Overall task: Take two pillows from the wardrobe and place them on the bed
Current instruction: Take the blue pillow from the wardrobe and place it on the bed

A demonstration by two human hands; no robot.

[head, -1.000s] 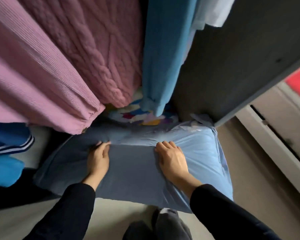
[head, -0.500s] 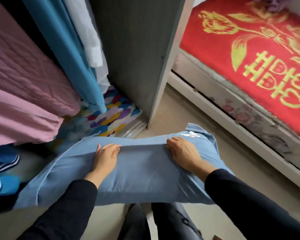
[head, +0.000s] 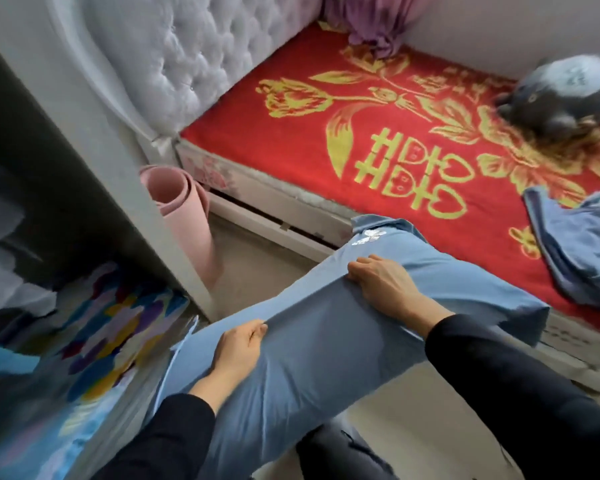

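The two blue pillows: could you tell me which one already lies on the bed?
The crumpled blue pillow at the right, on the red bedspread; both hands grip the other.

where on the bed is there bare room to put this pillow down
The widest free patch is the red bedspread between the tufted headboard and the grey plush toy. The right side is crowded: a crumpled blue cloth lies near the bed's front edge. Both hands, left and right, grip the pillow.
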